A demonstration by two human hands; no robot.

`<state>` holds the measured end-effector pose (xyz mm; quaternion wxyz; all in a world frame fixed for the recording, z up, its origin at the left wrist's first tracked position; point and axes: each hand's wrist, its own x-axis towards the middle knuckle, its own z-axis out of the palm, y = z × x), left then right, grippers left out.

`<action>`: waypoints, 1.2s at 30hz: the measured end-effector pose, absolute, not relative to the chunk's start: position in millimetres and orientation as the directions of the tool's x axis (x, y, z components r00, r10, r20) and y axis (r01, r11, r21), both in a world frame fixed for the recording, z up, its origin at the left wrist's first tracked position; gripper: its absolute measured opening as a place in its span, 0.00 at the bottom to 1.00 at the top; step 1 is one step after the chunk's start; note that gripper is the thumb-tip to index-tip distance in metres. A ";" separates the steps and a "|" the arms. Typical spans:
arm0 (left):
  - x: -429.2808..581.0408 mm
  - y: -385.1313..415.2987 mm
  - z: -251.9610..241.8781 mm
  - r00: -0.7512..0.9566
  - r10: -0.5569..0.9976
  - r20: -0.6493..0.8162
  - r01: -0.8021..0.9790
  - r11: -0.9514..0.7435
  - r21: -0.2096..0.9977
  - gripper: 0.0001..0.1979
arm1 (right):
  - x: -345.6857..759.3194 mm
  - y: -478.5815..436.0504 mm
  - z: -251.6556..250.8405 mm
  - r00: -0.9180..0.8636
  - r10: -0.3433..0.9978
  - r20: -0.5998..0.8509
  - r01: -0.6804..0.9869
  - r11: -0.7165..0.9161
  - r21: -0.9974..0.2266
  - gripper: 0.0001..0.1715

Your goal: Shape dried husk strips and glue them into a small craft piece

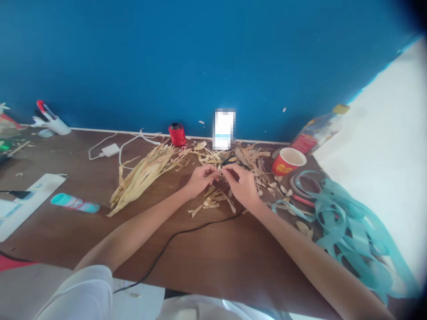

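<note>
My left hand and my right hand meet over the middle of the brown table, fingertips pinched close together. Between them is a small pale piece that looks like dried corn husk; the fingers cover most of it. Below the hands lie loose husk scraps. To the left, a long bundle of dried husks rests on the table. More shredded husk strips are heaped behind and right of my right hand. A dark tool, perhaps scissors, lies partly hidden just behind the fingers.
A red thread spool and a blurred, lit phone-like screen stand by the blue wall. At right are a red paper cup, a bottle and tangled teal ribbon. A black cable crosses the table; a power strip lies left.
</note>
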<state>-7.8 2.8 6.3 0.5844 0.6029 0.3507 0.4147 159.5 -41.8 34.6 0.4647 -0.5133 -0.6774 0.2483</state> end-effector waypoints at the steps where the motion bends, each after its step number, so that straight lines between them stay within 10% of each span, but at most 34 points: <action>1: -7.9 3.0 6.1 0.410 0.907 0.093 -0.062 -0.074 0.995 0.17 | 159.7 -42.6 34.9 -0.051 0.919 0.390 0.489 0.364 -0.793 0.12; 19: -7.0 2.2 7.4 0.407 0.908 0.100 -0.059 -0.082 0.995 0.14 | 158.3 -42.5 36.2 -0.077 0.903 0.423 0.531 0.396 -0.749 0.08; 36: -7.4 2.2 9.2 0.418 0.901 0.114 -0.030 -0.112 0.993 0.15 | 160.8 -33.2 32.1 -0.040 0.985 0.165 0.131 0.169 -0.977 0.10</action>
